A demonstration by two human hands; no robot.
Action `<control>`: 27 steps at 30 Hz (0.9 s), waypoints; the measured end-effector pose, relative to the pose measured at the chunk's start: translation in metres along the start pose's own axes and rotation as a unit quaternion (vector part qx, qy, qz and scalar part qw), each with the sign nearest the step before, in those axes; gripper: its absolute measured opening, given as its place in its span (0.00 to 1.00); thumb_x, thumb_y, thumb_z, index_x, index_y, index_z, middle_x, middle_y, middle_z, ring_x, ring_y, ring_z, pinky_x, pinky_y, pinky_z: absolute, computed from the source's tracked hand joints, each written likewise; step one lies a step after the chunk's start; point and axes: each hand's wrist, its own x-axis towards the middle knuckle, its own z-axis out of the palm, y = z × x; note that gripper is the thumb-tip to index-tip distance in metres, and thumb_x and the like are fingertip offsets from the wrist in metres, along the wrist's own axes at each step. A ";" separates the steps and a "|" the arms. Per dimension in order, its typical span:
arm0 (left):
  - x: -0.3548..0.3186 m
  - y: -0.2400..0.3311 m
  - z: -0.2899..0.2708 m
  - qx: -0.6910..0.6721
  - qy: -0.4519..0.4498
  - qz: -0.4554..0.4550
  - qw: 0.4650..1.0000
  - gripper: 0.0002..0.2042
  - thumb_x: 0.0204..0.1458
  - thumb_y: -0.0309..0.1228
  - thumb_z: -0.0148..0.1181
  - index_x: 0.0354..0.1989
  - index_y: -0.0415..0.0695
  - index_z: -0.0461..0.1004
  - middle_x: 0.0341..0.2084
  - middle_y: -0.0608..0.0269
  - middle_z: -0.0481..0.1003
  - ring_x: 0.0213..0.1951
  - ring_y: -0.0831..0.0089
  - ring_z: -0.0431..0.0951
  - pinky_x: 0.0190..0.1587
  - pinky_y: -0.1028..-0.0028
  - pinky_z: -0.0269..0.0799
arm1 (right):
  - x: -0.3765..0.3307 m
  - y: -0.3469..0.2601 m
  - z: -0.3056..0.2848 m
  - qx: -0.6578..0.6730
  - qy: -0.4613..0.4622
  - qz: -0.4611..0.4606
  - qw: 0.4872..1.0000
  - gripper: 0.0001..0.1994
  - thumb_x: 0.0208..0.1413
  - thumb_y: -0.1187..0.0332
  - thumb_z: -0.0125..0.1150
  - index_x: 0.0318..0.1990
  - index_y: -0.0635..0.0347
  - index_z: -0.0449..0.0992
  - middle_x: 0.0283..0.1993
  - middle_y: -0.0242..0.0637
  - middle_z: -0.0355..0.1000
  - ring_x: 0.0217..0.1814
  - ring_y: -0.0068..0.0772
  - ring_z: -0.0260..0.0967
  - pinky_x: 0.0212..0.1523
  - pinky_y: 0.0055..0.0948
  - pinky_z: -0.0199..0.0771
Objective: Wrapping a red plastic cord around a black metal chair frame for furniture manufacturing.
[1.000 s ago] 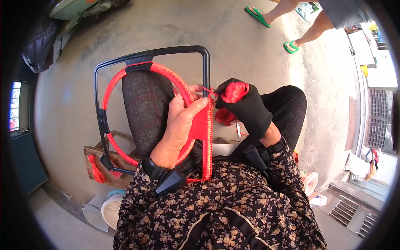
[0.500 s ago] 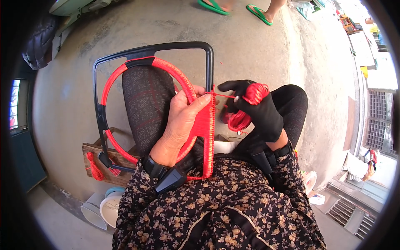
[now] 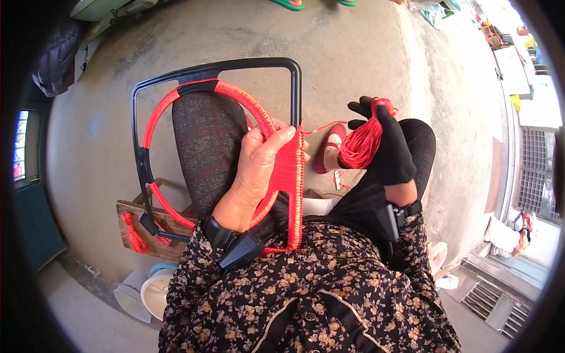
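Observation:
A black frame [image 3: 296, 88] with a ring inside rests across my lap, much of it wrapped in red cord. My bare left hand [image 3: 259, 159] grips the wrapped bar on its right side, thumb on top and fingers behind. In a black glove, my right hand [image 3: 391, 144] is closed round a bundle of red cord [image 3: 362, 144], whose strands hang down loosely. A slack strand runs from the bundle to the frame's edge beside my left thumb. Black stays bare at the ring's top and along the outer frame.
A wooden stool or bench [image 3: 138, 217] at left holds another red cord hank [image 3: 135, 235]. Below it stand pale buckets [image 3: 156, 294]. A red shoe [image 3: 332, 147] shows by my right knee. Green flip-flops [image 3: 288, 5] are at the top edge.
My right hand has moved right and turned, and the cord bundle now hangs from it. The strand has gone from taut to slack. The green flip-flops have shifted toward the top edge.

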 end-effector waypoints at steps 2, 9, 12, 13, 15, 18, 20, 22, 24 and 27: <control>0.001 -0.002 -0.002 0.018 0.008 0.009 1.000 0.04 0.56 0.29 0.56 0.37 0.43 0.69 0.29 0.59 0.76 0.30 0.72 0.77 0.34 0.75 0.75 | -0.010 0.004 -0.018 0.184 -0.168 0.071 0.966 0.20 0.60 0.63 0.52 0.56 0.65 0.66 0.54 0.44 0.69 0.51 0.38 0.70 0.47 0.37 0.73; 0.001 -0.003 -0.003 -0.035 0.059 0.074 0.995 0.14 0.55 0.30 0.59 0.47 0.39 0.68 0.38 0.64 0.73 0.39 0.79 0.73 0.42 0.79 0.70 | -0.029 0.017 0.028 -0.411 -0.504 0.119 0.750 0.19 0.58 0.66 0.57 0.55 0.63 0.69 0.56 0.45 0.68 0.55 0.32 0.67 0.56 0.30 0.67; 0.005 -0.006 0.002 -0.004 0.095 0.088 0.992 0.16 0.54 0.28 0.59 0.50 0.39 0.65 0.42 0.63 0.72 0.43 0.78 0.72 0.47 0.77 0.68 | -0.008 0.059 0.033 -0.421 -0.414 -0.040 0.806 0.14 0.62 0.69 0.49 0.54 0.62 0.70 0.48 0.33 0.70 0.46 0.23 0.67 0.46 0.25 0.68; 0.003 -0.005 0.005 0.016 0.082 0.103 0.991 0.18 0.53 0.28 0.59 0.51 0.39 0.64 0.42 0.63 0.72 0.44 0.78 0.72 0.49 0.76 0.67 | 0.001 0.059 0.042 -0.201 -0.394 0.007 0.897 0.17 0.63 0.64 0.50 0.55 0.62 0.68 0.49 0.35 0.70 0.49 0.22 0.67 0.50 0.25 0.66; 0.003 -0.006 0.007 0.035 0.066 0.118 0.990 0.19 0.53 0.27 0.59 0.52 0.39 0.63 0.42 0.64 0.72 0.45 0.77 0.72 0.51 0.75 0.66 | 0.018 0.053 0.049 0.028 -0.350 0.053 0.935 0.19 0.63 0.60 0.50 0.56 0.62 0.66 0.49 0.37 0.71 0.51 0.21 0.66 0.54 0.25 0.64; 0.003 -0.005 0.000 0.065 0.076 0.068 0.993 0.21 0.52 0.26 0.59 0.54 0.39 0.63 0.44 0.63 0.72 0.46 0.77 0.72 0.53 0.75 0.65 | 0.028 0.034 0.060 0.093 -0.319 0.074 0.940 0.22 0.64 0.57 0.46 0.58 0.63 0.64 0.50 0.34 0.70 0.52 0.21 0.66 0.55 0.24 0.64; 0.003 -0.004 0.000 0.007 0.045 0.098 0.994 0.19 0.53 0.25 0.59 0.54 0.39 0.65 0.45 0.63 0.73 0.45 0.78 0.73 0.51 0.76 0.67 | 0.028 0.021 0.062 -0.057 -0.347 -0.046 0.935 0.23 0.64 0.55 0.46 0.60 0.63 0.63 0.50 0.34 0.70 0.57 0.22 0.64 0.57 0.24 0.63; 0.001 0.000 0.003 0.002 0.038 0.090 0.995 0.19 0.54 0.23 0.56 0.55 0.41 0.66 0.45 0.63 0.73 0.43 0.76 0.74 0.48 0.76 0.69 | 0.029 0.022 0.058 -0.064 -0.340 -0.088 0.934 0.25 0.61 0.59 0.53 0.62 0.62 0.61 0.54 0.37 0.68 0.59 0.26 0.63 0.57 0.26 0.64; 0.002 0.000 0.004 -0.004 0.029 0.080 0.996 0.19 0.55 0.22 0.54 0.57 0.43 0.66 0.44 0.63 0.74 0.41 0.74 0.75 0.45 0.77 0.71 | 0.021 0.018 0.066 -0.025 -0.202 -0.140 0.969 0.30 0.55 0.65 0.62 0.63 0.63 0.58 0.59 0.40 0.64 0.62 0.30 0.61 0.58 0.30 0.64; 0.003 -0.004 0.000 -0.046 0.009 0.089 0.995 0.19 0.55 0.20 0.53 0.56 0.42 0.67 0.45 0.64 0.74 0.43 0.75 0.75 0.47 0.76 0.71 | 0.014 0.018 0.074 -0.193 -0.186 -0.270 0.925 0.32 0.44 0.68 0.70 0.58 0.65 0.65 0.61 0.46 0.62 0.65 0.37 0.59 0.61 0.35 0.61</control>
